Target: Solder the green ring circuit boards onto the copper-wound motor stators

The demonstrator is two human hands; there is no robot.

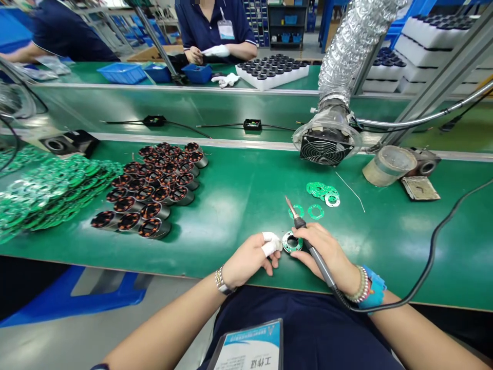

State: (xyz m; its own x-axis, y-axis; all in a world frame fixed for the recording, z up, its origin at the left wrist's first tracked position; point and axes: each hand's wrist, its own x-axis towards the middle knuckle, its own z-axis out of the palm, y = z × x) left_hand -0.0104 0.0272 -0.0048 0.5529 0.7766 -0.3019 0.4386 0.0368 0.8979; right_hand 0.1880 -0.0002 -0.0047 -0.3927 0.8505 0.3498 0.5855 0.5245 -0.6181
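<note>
A soldering iron [319, 263] lies across my right hand [333, 257], its bare tip pointing up and away over the bench. The thumb and fingers of that same hand bracket a round part topped by a green ring-shaped circuit board [287, 247], with a dark hole in its middle. My left hand [252, 257] wears white finger covers, and its covered fingertips are pinched together against the left edge of the ring board. Whatever lies between those fingertips is hidden. Just beyond are two loose green rings [316, 211] and a small pile of ring boards [318, 189].
Copper-wound motor stators [154, 208] stand grouped left of centre, beside stacked green circuit boards [50, 195]. A fume fan [325, 149] hangs at the back. Right of it are a round tub [389, 165] and a solder wire [352, 192]. The iron's cable [431, 257] loops right. A co-worker [215, 31] sits opposite.
</note>
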